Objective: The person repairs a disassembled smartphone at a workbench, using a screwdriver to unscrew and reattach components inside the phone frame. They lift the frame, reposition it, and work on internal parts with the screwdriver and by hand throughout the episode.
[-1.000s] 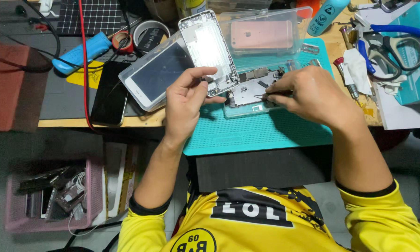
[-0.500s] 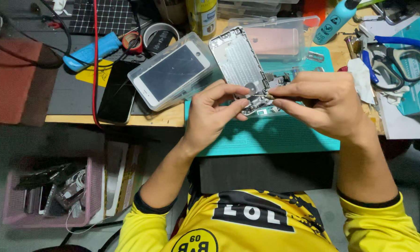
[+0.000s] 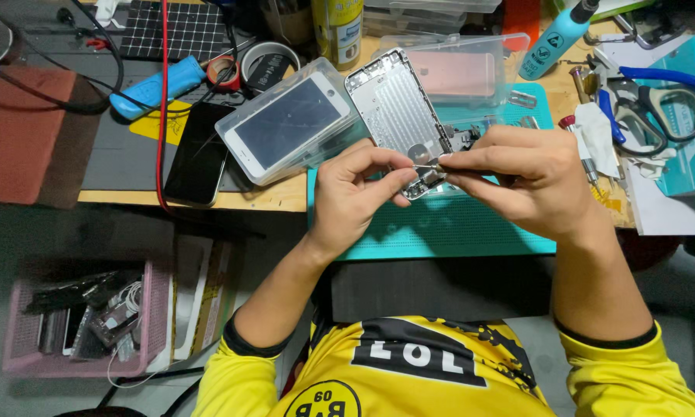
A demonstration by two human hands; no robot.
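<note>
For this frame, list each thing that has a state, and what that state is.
Silver phone housing: opened, screen off, inside facing up.
White phone: screen dark, lying in a clear tray.
Black phone: screen dark, face up.
Left hand: fingers pinched at the housing's lower end.
Right hand: fingers pinched on a thin tool.

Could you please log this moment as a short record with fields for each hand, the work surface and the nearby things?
left hand: fingertips pinched at the lower end of the silver phone housing
right hand: pinching a thin tool or small part at the same spot; too small to tell which
work surface: teal mat on a wooden bench
left of housing: white phone in a clear case, black phone
right side: scissors, teal bottle
floor: pink basket of parts
</note>
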